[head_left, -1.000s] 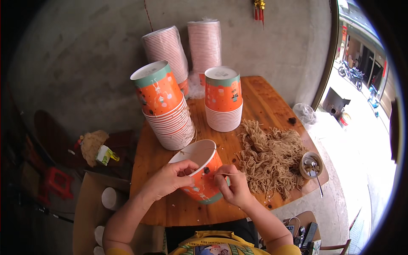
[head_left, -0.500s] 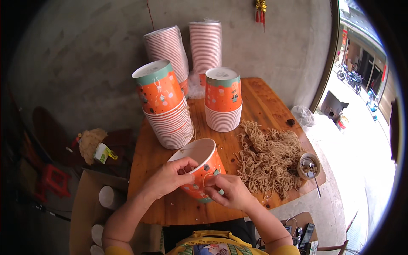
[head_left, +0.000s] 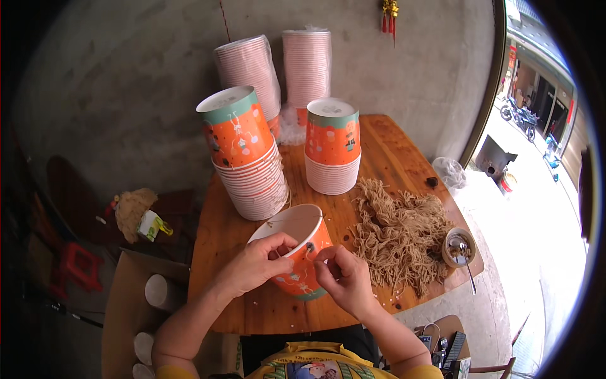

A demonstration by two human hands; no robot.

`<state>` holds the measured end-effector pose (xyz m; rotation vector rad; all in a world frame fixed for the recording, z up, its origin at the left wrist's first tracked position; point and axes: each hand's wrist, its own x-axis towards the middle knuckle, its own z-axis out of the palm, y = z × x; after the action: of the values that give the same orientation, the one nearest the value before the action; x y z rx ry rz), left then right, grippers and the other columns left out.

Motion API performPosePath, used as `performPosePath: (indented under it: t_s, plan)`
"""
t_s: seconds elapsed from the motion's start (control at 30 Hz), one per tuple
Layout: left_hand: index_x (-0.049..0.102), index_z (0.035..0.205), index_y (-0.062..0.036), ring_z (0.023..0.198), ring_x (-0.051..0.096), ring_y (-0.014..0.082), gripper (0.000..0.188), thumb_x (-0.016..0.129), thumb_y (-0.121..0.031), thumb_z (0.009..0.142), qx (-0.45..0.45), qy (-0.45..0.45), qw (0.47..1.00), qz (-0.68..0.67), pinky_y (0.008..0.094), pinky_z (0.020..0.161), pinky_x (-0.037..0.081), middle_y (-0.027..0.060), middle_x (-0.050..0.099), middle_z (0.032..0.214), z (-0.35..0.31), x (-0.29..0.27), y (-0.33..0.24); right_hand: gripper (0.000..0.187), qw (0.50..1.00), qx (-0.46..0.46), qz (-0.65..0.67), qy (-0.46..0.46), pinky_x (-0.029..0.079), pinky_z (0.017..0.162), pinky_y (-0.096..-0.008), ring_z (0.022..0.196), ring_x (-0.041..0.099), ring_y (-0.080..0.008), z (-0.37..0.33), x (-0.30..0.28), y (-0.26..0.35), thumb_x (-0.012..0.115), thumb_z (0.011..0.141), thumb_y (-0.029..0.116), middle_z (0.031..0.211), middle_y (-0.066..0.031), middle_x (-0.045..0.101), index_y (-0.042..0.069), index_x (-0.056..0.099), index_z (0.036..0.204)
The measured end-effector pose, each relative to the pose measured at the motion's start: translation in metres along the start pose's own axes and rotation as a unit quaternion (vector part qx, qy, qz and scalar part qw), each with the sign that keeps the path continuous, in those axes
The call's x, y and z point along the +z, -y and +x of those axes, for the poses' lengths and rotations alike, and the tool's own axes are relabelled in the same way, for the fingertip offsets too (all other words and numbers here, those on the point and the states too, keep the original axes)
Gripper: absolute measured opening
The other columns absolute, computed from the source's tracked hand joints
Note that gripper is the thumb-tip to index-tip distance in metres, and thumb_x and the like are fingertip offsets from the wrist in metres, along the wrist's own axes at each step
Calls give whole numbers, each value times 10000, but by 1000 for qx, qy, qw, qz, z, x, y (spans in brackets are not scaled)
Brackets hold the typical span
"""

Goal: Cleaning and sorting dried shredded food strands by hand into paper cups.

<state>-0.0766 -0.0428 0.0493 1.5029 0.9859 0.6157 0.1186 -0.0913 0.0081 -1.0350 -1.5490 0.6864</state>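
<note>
From where I stand, the wooden tabletop (head_left: pixel 385 151) fills the middle of the frame. Two stacks of orange paper tubs stand upside down on it: a tall leaning one (head_left: pixel 237 136) left of the upper middle and a shorter one (head_left: pixel 332 142) beside it. A heap of tan yarn (head_left: pixel 401 237) spreads at centre right. The tub being worked on (head_left: pixel 300 278) tilts at the lower middle, its mouth toward the top of the frame.

The left hand (head_left: pixel 259 262) pinches the tub's near rim, thumb outside and fingers inside, just as half a second ago. The right hand (head_left: pixel 346 278) has shifted slightly up and to the right; its fingertips are drawn together just beside the tub's wall, but I cannot tell whether they pinch a strand.

A thin string (head_left: pixel 293 219) crosses the mouth. I judge the stringing at this near side unfinished.
</note>
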Motion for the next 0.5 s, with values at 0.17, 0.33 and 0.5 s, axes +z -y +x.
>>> performPosePath:
  t_s: [0.17, 0.33, 0.5]
  plan:
    - [607, 1059, -16, 827, 552, 78, 240, 600, -51, 822, 0, 0, 1000, 9, 248, 759, 473, 7, 601, 900, 0, -1, 0, 93, 996, -19, -91, -15, 351, 471, -242, 504, 430, -66, -1, -2, 3, 687, 840, 81, 605, -10, 511, 57, 616, 894]
    - [604, 1061, -19, 825, 550, 79, 242, 600, -47, 821, -1, -1, 1000, 11, 245, 753, 471, 9, 600, 903, -1, 1, -1, 120, 998, 1, -18, -58, 448, 488, -283, 531, 563, -141, -7, 4, -14, 695, 842, 109, 651, -63, 573, 54, 615, 912]
    - [601, 1070, -22, 820, 547, 79, 248, 601, -45, 823, -11, 6, 1000, 4, 245, 750, 470, 8, 597, 895, -3, 2, -1, 95, 996, 17, -75, -52, 414, 466, -270, 484, 487, -117, -6, 3, -7, 688, 840, 86, 607, -50, 529, 62, 605, 880]
